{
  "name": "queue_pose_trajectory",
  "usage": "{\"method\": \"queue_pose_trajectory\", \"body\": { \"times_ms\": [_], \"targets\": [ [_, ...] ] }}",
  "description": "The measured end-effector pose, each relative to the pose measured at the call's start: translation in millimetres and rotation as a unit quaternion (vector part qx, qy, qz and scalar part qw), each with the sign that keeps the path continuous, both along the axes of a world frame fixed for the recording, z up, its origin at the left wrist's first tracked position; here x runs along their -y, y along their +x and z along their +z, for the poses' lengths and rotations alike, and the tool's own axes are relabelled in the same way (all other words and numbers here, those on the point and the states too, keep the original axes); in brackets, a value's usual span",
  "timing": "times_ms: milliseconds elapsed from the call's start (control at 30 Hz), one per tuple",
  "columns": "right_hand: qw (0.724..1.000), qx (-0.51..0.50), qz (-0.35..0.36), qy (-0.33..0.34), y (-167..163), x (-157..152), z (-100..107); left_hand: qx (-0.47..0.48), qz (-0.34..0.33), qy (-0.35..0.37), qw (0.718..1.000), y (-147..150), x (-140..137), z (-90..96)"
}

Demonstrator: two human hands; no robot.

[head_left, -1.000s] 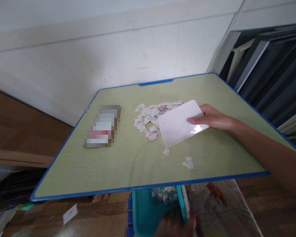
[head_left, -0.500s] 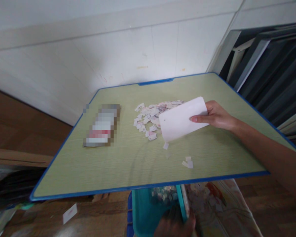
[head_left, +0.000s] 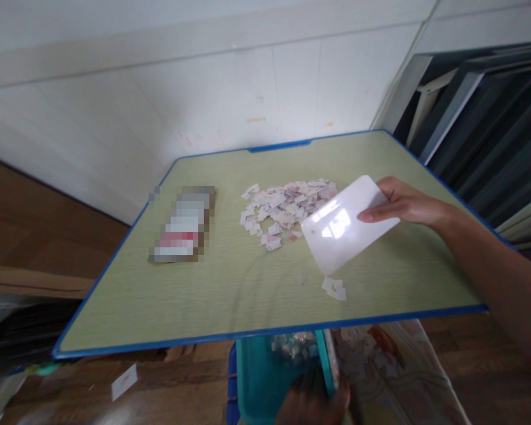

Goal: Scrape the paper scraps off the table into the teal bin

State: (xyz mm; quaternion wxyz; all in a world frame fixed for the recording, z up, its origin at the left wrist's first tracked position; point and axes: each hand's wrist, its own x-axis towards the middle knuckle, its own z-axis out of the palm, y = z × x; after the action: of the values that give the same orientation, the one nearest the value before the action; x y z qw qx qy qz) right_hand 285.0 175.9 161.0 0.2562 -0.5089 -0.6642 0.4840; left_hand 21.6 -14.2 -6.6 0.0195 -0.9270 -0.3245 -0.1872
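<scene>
My right hand (head_left: 396, 203) grips a glossy white plastic sheet (head_left: 347, 227) by its right end, thumb on top. The sheet is tilted over the table (head_left: 194, 307), its lower edge beside a few small paper scraps (head_left: 335, 289). Left of and behind it lies a heap of cut paper scraps (head_left: 287, 200). Below the table's front edge, my left hand (head_left: 312, 401), partly blurred, is closed on the right rim of a teal tray (head_left: 259, 378). Small shiny pieces (head_left: 294, 347) lie in that tray, too blurred to name.
A blurred-out rectangular item (head_left: 181, 227) lies on the table's left side. More scraps rest on a patterned cloth (head_left: 407, 378) below at right. Dark panels (head_left: 482, 112) lean by the white wall (head_left: 230, 88). A paper piece (head_left: 124, 382) lies on the wooden floor.
My right hand has moved the white sheet right and toward the front edge. A single scrap has shifted to join the few near that edge. My left hand has barely moved.
</scene>
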Motion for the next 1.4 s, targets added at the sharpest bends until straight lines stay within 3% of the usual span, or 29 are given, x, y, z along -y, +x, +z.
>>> {"method": "queue_pose_trajectory", "body": {
  "times_ms": [467, 900, 1400],
  "targets": [
    [0.975, 0.006, 0.158, -0.157, -1.2, -2.3, -5.8, -0.017, 0.006, -0.006, 1.000, 1.8, 0.0, 3.7],
    [0.973, -0.061, 0.144, -0.172, 5.6, -5.3, -12.4, -0.012, -0.004, -0.005, 1.000, 0.1, -0.9, 3.8],
    [0.973, -0.051, 0.141, -0.174, 7.8, -7.8, -13.6, -0.005, 0.000, -0.002, 1.000, 1.4, 0.7, 1.8]
  ]
}}
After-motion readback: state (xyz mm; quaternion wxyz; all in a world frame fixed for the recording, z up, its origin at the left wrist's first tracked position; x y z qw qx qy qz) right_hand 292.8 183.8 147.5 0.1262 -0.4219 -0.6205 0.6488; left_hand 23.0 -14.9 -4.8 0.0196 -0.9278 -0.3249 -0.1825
